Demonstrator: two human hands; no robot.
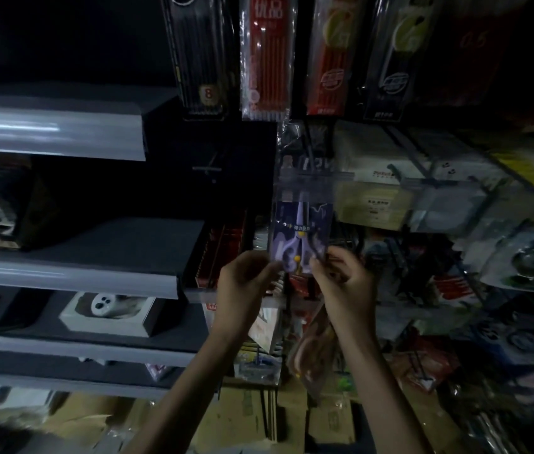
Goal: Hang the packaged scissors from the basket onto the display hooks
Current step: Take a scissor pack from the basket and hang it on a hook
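Against the display, left hand and right hand pinch the pack by its bottom corners — hanging step; next, thread its top onto a hook.

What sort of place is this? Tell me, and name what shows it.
Probably a stationery shop: pen packs hang in a row, grey shelves carry boxed goods, packaged scissors are held up.

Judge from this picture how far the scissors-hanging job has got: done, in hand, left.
Done: one scissors pack is out of the basket, which is not in view. In hand: the left hand and right hand pinch its lower corners, holding it upright. Left: seating its top on a hook; the dim frame does not show that done, nor how many packs remain.
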